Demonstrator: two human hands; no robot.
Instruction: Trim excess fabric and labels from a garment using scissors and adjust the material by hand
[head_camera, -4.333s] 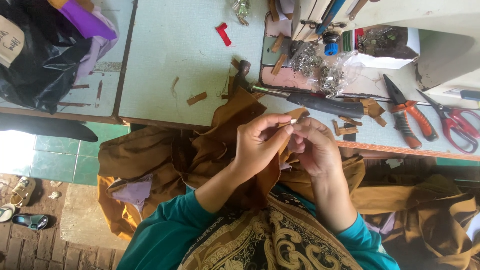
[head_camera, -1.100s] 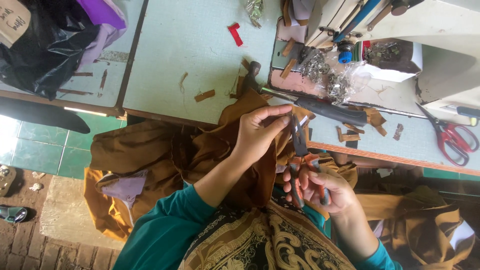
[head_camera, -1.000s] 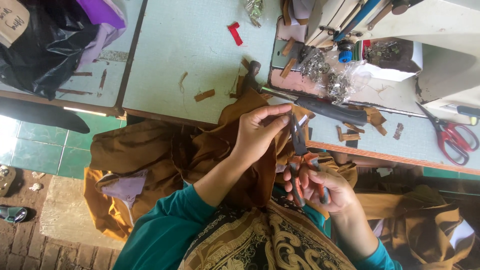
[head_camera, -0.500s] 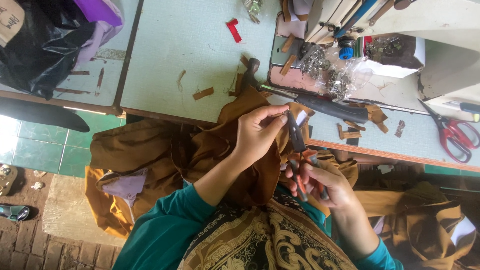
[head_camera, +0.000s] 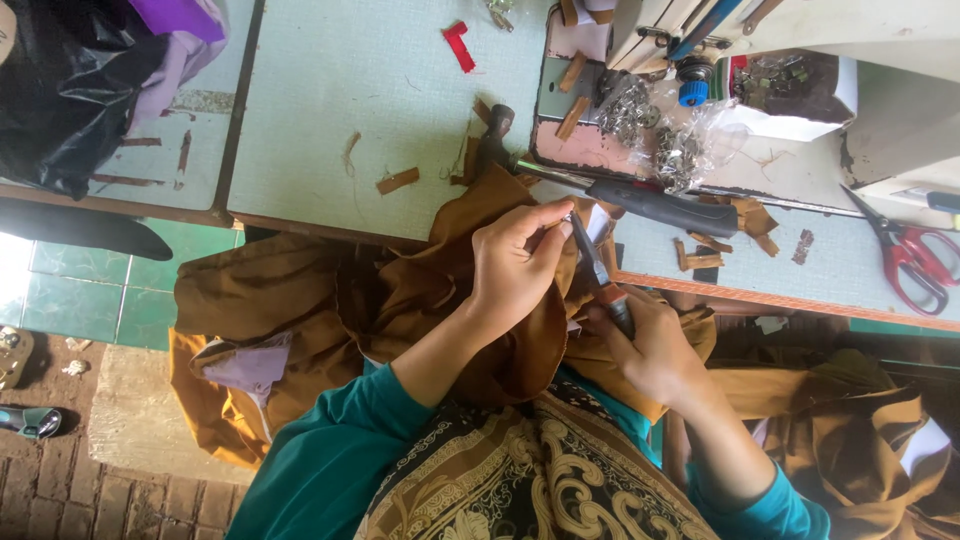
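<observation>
- Left hand (head_camera: 515, 262) pinches a fold of the brown fabric (head_camera: 420, 290) between thumb and fingertips, just at the table's front edge.
- Right hand (head_camera: 655, 345) is wrapped tight around the handles of pliers (head_camera: 598, 275); the tool's nose points up to the pinched spot by the left fingertips.
- Whether the plier tips are clamped on anything: cannot tell, too small and partly hidden.
- The two hands are close, nearly touching at the fabric fold.
- Brown fabric drapes from the table edge over the lap and hangs on both sides.
- Pale green table (head_camera: 340, 90) holds small brown fabric scraps (head_camera: 397, 181) and a red scrap (head_camera: 459, 45).
- Black-handled tool (head_camera: 660, 206) lies on the table just beyond the hands.
- Red-handled scissors (head_camera: 915, 260) lie far right, well apart from the hands.
- Clear bag of small metal pieces (head_camera: 672, 150) sits near the white sewing machine (head_camera: 800, 30).
- Black plastic bag (head_camera: 70, 90) at top left.
- Teal sleeves, patterned garment on the lap.
</observation>
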